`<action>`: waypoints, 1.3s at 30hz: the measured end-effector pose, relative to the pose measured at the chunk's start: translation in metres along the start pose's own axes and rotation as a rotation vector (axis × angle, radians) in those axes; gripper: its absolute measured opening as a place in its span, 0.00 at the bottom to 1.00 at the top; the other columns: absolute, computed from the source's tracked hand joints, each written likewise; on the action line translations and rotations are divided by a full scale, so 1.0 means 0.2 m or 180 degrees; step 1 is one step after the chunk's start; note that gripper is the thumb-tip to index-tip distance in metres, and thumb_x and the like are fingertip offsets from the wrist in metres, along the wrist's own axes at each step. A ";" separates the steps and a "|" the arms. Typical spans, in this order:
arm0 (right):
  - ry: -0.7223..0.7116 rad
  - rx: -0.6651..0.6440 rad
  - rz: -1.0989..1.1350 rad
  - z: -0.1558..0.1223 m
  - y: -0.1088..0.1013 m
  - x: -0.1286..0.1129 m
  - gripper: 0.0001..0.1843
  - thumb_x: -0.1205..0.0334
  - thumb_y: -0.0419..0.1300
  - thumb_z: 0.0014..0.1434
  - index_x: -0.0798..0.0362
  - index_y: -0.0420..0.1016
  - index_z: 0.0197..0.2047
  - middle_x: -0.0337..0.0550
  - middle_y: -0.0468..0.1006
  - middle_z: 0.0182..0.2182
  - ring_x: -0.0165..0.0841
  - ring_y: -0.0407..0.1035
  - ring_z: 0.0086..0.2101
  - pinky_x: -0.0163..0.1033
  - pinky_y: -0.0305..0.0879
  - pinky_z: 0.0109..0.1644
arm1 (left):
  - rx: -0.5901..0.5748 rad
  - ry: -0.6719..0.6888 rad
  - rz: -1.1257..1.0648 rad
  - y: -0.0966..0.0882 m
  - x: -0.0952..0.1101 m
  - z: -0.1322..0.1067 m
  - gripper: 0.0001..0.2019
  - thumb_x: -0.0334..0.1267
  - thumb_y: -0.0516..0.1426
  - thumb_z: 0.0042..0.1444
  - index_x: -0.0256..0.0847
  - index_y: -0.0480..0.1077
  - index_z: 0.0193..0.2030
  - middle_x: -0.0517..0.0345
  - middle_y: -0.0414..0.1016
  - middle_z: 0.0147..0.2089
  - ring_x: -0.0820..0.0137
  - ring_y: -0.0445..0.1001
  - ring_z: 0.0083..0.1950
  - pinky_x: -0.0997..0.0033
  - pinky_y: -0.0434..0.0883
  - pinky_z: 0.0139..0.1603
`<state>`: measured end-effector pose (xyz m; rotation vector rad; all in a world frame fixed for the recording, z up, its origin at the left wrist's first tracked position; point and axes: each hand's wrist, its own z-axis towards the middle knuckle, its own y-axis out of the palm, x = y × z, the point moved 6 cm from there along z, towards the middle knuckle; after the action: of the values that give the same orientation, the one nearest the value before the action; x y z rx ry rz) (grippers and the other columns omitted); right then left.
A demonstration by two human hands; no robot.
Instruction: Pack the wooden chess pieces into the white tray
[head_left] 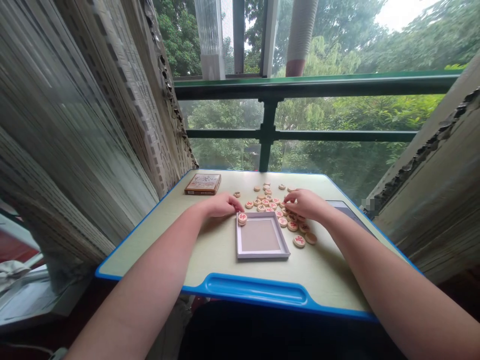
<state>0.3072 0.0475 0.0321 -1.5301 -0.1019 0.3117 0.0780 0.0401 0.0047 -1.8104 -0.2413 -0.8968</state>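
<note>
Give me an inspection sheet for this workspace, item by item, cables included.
Surface: pale tabletop, blue-edged.
Job's things: shallow tray; red-marked piece stacked on another in its far-left corner; loose pieces to its right and beyond it.
Clutter: closed box, far left; flat object near the right edge, partly hidden.
Hands: left hand by the tray's far-left corner; right hand at the loose pieces, grip unclear.
Cables: apparent pale cord, lower left.
Surroundings: curtains, green railing, trees.
</note>
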 end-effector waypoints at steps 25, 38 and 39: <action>-0.0468 0.0474 -0.0001 -0.03 0.01 -0.11 0.16 0.67 0.51 0.55 0.49 0.76 0.42 0.45 0.73 0.42 0.37 0.63 0.44 0.38 0.58 0.47 | -0.0168 0.0151 0.0127 0.02 0.03 -0.01 0.24 0.24 0.45 0.33 0.39 0.78 0.33 0.57 0.77 0.40 0.69 0.71 0.45 0.76 0.64 0.49; 0.0779 0.0250 -0.0178 0.00 0.00 0.13 0.21 0.71 0.52 0.49 0.52 0.74 0.46 0.50 0.74 0.46 0.40 0.69 0.42 0.38 0.62 0.38 | 0.1119 0.0540 0.0199 -0.04 0.07 0.06 0.20 0.30 0.50 0.49 0.39 0.71 0.50 0.53 0.71 0.49 0.69 0.69 0.47 0.71 0.65 0.51; 0.0837 0.0204 -0.0271 0.00 0.01 0.15 0.23 0.72 0.53 0.48 0.53 0.73 0.48 0.51 0.74 0.46 0.40 0.69 0.43 0.38 0.62 0.38 | 0.1082 0.0646 0.0146 -0.02 0.10 0.07 0.20 0.31 0.49 0.51 0.39 0.70 0.51 0.53 0.69 0.53 0.69 0.67 0.51 0.70 0.62 0.55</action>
<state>0.3349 0.0558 0.0271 -1.4856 0.0497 0.0441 0.0967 0.0496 0.0181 -1.3969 -0.2081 -0.9379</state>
